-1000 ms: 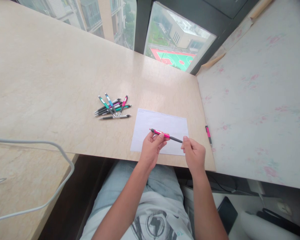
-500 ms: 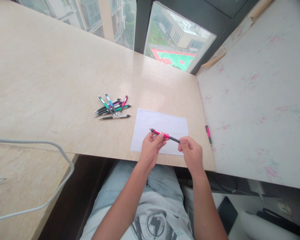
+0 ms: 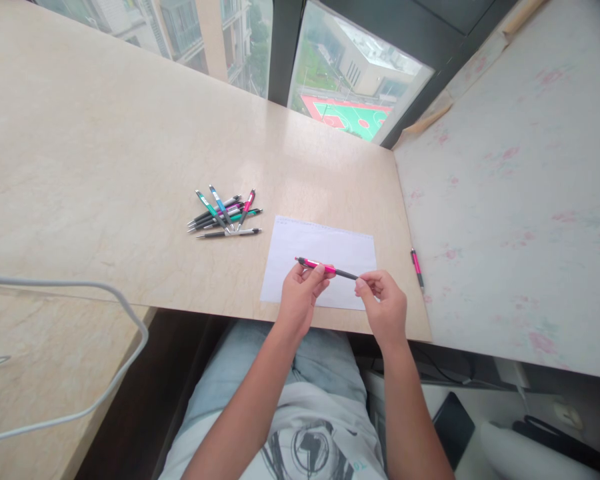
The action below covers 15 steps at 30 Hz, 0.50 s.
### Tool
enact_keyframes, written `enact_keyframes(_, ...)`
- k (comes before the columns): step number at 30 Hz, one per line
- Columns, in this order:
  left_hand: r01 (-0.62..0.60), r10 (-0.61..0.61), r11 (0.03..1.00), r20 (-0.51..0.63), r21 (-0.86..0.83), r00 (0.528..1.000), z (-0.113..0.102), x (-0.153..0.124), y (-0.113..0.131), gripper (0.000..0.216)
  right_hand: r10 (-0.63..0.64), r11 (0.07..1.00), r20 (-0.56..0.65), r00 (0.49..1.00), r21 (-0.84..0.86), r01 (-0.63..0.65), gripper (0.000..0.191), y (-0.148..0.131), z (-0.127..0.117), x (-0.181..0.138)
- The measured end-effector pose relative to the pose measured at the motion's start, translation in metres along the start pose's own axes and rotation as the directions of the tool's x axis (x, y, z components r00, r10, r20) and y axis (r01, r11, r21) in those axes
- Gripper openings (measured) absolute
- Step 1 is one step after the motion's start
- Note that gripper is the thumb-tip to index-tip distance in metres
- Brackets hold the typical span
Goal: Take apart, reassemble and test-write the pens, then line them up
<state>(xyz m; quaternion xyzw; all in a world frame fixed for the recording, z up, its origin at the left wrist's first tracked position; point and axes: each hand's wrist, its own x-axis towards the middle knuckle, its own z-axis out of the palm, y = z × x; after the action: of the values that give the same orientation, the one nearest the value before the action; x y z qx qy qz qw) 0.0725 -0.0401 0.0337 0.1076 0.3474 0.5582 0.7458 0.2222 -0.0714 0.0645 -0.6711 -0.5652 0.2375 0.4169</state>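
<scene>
I hold a pink and dark grey pen (image 3: 316, 265) level above a white sheet of paper (image 3: 325, 250). My left hand (image 3: 300, 297) pinches the pink barrel from below. The fingertips of my right hand (image 3: 384, 308) close on the pen's dark right end. The sheet lies near the front edge of the beige stone table (image 3: 130, 167).
A loose pile of several pens (image 3: 225, 213) lies left of the sheet. Another pink pen (image 3: 417, 267) rests at the table's right edge, beside a pale flowered surface (image 3: 520, 200). A white cable (image 3: 105, 293) loops at lower left. Windows run along the far edge.
My right hand has slid slightly left along the pen's dark end. The pen and my left hand have barely shifted.
</scene>
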Motion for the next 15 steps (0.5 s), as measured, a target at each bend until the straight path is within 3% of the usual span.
enact_keyframes(3, 0.000, 0.000, 1.000, 0.004, 0.001, 1.000, -0.0007, 0.0007, -0.0004, 0.027, 0.007, 0.999, -0.019, 1.000, -0.047, -0.008, 0.014, 0.0011, -0.0004, 0.0013)
enact_keyframes(6, 0.002, -0.002, 1.000, 0.003, -0.003, 1.000, -0.0010, 0.0011, -0.0004, 0.028, 0.010, 1.000, 0.041, 0.999, -0.030, -0.008, 0.017, -0.0002, -0.0002, 0.0018)
enact_keyframes(9, 0.015, -0.015, 1.000, 0.017, -0.007, 1.000, -0.0005, 0.0008, -0.0005, 0.027, -0.022, 0.998, 0.078, 0.997, -0.062, 0.027, 0.030, -0.0032, 0.0001, 0.0015)
enact_keyframes(12, 0.032, -0.032, 0.999, 0.031, -0.011, 0.999, 0.0002, 0.0004, -0.0008, 0.026, -0.013, 0.991, 0.045, 0.999, -0.131, 0.019, 0.045, -0.0048, 0.0003, 0.0009)
enact_keyframes(15, 0.039, -0.039, 0.999, 0.030, -0.013, 0.999, 0.0003, 0.0004, -0.0010, 0.027, 0.011, 0.993, 0.013, 1.000, -0.114, -0.010, 0.047, -0.0042, 0.0012, 0.0007)
